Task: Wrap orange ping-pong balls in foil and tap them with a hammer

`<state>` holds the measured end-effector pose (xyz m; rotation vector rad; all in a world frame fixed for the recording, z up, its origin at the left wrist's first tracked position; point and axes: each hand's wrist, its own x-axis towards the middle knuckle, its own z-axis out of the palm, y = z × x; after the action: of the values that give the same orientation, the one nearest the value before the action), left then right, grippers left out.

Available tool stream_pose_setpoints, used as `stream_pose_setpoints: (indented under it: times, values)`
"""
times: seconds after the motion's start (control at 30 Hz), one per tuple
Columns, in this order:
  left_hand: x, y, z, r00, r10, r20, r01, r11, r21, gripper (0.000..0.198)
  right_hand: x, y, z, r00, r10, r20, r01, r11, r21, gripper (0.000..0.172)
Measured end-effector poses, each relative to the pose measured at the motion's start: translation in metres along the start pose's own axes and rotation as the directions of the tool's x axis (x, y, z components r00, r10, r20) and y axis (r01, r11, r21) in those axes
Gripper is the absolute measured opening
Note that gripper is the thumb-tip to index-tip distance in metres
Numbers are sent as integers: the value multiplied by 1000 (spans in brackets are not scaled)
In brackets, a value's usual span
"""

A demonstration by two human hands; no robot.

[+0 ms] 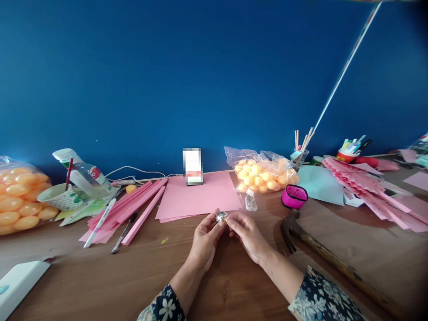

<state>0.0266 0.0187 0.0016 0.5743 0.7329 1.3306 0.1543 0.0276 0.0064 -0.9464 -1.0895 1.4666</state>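
A small shiny silver round object (221, 216) sits between my two hands above the wooden table (227, 294); its exact kind is too small to make out. My left hand (205, 238) pinches it between thumb and fingers. From the other side, my right hand (246, 234) has its fingertips closed at the object's edge. Just beyond my fingers lies a stack of pink paper sheets (200, 198). A small clear plastic packet (250, 201) rests past my right hand. Farther right, a claw hammer (327, 249) lies near my right forearm.
A phone (193, 167) stands against the blue wall. Bags of orange balls (257, 176) are at the back and far left. Pink paper strips (133, 205), pens, a bottle (88, 171) and a paper cup (60, 196) lie left. A magenta fabric band (294, 196) and pleated pink paper (361, 189) are right.
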Motion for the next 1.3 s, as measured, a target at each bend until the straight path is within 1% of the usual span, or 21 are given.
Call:
stream_pose_setpoints:
  times: [0.4, 0.9, 1.3]
  values:
    - [0, 0, 0, 1000, -4, 9, 4, 1000, 1, 44, 0, 1, -1, 1000, 8, 18, -8, 1000, -13, 16]
    - [1, 0, -1, 1000, -7, 11, 7, 1000, 19, 53, -1, 0, 0, 1000, 21, 2, -21, 999, -29, 16]
    - [1, 0, 0, 1000, -7, -6, 7, 999, 40, 54, -1, -4, 1, 996, 86, -19, -86, 996, -30, 21]
